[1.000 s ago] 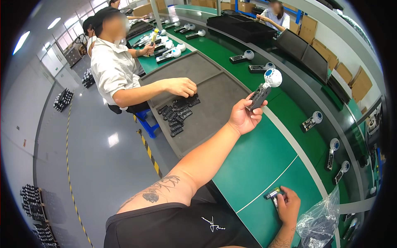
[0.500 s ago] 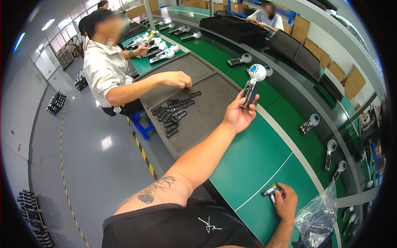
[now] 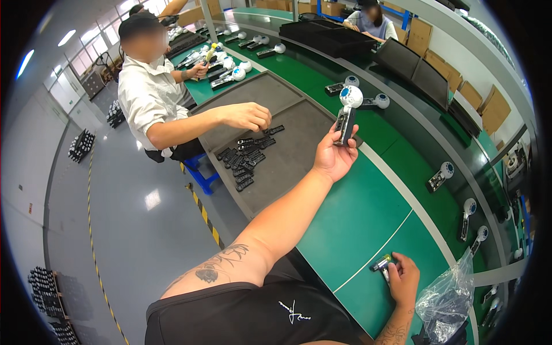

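Note:
My left hand (image 3: 335, 158) is raised over the green bench, its fingers wrapped round a handheld device (image 3: 345, 122). This device has a white ball-shaped head with blue round marks and a black handle with an open-looking face. The ball points up, clear of my fingers. On the bench at lower right, my right hand (image 3: 404, 277) is closed round a small mallet (image 3: 380, 263). The mallet's head, with a yellowish end, sticks out past my thumb; its handle is mostly hidden by my fingers.
A co-worker's hand (image 3: 250, 117) is over a grey tray (image 3: 276, 184) with several black parts (image 3: 244, 156). Similar devices (image 3: 441, 176) lie along the green conveyor (image 3: 397, 132). A clear plastic bag (image 3: 445, 299) sits by my right forearm. A metal post (image 3: 494, 278) crosses at right.
My view has shifted slightly. The devices on the conveyor have shifted in the picture, and the co-worker has turned their head. Both my hands keep their hold.

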A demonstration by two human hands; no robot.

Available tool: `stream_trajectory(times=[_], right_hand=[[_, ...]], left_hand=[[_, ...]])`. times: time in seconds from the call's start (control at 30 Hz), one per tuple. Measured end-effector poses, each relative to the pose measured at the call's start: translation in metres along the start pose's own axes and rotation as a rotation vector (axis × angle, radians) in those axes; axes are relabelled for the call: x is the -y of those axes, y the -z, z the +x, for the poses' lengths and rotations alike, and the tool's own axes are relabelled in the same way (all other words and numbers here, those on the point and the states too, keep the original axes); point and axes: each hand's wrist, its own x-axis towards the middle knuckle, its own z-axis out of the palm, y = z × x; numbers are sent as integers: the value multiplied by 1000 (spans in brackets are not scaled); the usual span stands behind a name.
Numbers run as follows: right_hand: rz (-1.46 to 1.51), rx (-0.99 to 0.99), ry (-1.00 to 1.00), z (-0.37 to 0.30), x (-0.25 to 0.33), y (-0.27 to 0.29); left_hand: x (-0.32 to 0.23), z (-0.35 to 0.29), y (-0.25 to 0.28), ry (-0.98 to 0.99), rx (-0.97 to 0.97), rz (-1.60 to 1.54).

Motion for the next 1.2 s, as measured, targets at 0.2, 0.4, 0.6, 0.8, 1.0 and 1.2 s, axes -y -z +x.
stream_trajectory(times=[0.2, 0.4, 0.6, 0.8, 1.0, 1.2], right_hand=[[45, -1, -15, 5, -3, -8], [27, -88, -93, -3, -3, 0], [637, 7, -231, 56, 52, -40], [650, -357, -138, 80, 68, -15], [206, 49, -81, -10, 45, 110], [-23, 136, -395, -167, 22, 220]], left_hand=[[-6, 0, 5, -17, -37, 52], [42, 8, -3, 136, -10, 362], [62, -60, -37, 281, 305, 1242], [139, -99, -70, -277, 960, 1734], [94, -72, -73, -168, 1124, 1823], [88, -60, -45, 212, 781, 1768]])
